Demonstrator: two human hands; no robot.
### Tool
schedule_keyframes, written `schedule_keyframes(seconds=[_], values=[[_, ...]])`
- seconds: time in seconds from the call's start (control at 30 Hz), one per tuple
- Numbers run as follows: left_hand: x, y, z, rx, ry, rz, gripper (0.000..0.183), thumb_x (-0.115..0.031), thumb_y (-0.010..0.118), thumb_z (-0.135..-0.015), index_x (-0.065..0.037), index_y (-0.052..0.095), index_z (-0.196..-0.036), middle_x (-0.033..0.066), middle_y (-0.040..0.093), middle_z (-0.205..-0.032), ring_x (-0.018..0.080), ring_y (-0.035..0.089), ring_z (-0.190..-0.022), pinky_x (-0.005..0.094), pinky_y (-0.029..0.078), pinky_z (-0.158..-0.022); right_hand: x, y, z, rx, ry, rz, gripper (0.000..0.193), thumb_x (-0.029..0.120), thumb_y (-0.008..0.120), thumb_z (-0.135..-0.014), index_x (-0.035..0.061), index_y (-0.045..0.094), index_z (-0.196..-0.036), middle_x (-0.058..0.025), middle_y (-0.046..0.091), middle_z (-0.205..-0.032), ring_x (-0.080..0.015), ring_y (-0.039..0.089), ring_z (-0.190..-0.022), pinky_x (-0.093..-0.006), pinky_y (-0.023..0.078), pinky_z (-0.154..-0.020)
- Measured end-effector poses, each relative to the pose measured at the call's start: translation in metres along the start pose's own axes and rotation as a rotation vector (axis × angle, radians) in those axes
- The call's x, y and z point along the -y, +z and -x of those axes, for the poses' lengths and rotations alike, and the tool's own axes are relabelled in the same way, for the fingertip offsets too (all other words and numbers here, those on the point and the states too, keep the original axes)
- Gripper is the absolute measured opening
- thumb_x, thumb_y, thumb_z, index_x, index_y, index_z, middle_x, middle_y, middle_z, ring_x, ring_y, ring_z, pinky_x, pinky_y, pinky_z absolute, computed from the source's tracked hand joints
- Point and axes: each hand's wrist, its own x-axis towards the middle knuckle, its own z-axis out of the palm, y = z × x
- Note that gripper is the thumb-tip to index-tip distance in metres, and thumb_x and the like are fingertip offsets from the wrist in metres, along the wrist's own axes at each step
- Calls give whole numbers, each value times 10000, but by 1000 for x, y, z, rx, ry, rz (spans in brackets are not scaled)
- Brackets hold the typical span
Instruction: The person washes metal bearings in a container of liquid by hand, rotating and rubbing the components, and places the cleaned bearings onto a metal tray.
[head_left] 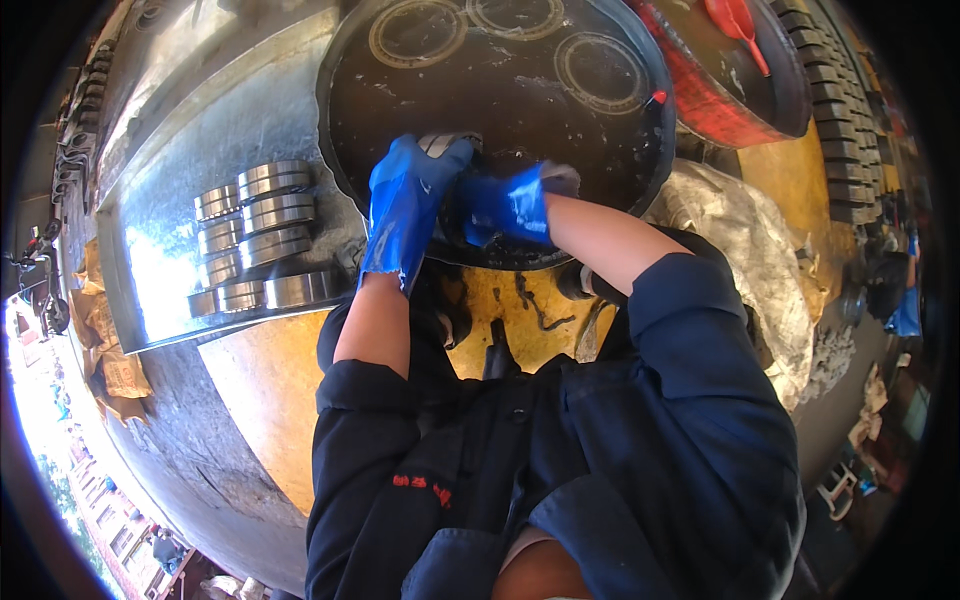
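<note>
My left hand (412, 190), in a blue rubber glove, is closed around a shiny metal ring (440, 145), probably a bearing ring, over the near side of a round tub (490, 95) of dark liquid. Only the ring's upper edge shows past the glove. Just right of it is my right hand (500, 207), also gloved in blue and smeared by motion. Its fingers are hidden, so whether it grips the ring too is unclear. Three large ring shapes (600, 73) show in the tub's far part.
On the left, a metal tray (165, 270) bears several shiny metal rings (275, 213) in stacked rows. A red tub (725, 115) with a red scoop (738, 28) stands at the far right. Crumpled pale sheeting (745, 250) lies to the right. Brown paper (110, 350) is at far left.
</note>
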Motion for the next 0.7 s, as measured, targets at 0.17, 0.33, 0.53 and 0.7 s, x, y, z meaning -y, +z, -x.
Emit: schedule_keyframes(seconds=[0.17,0.33,0.53,0.7], values=[[-3,-1,-1,33,-42,-9,764,-577,778,-828,57,684,-1244,292,724,-1196,417,700,-1156,443,534,-994,-4,-26,-15,406,295,19,333,85,485,-1089,51,562,-1411,-149,655,-1322,-211,640,-1206,-330,524,-1034],[1,-3,2,16,14,57,768,-573,781,-826,52,681,-1262,293,721,-1208,424,695,-1163,446,532,-997,41,-1,-2,59,251,-360,330,99,480,-1091,53,569,-1405,-149,659,-1317,-213,641,-1206,-335,523,-1033],[-2,-5,3,5,8,18,764,-573,783,-826,48,684,-1261,295,719,-1213,426,691,-1169,447,532,-998,57,7,10,-121,-6,-533,328,116,475,-1092,54,576,-1399,-148,664,-1312,-215,642,-1205,-342,521,-1032],[-1,-2,-1,7,-13,3,766,-581,779,-827,53,688,-1246,298,719,-1209,430,689,-1169,452,531,-999,1,-9,-13,182,169,-105,328,130,471,-1094,56,583,-1393,-148,668,-1307,-216,643,-1204,-347,520,-1031]])
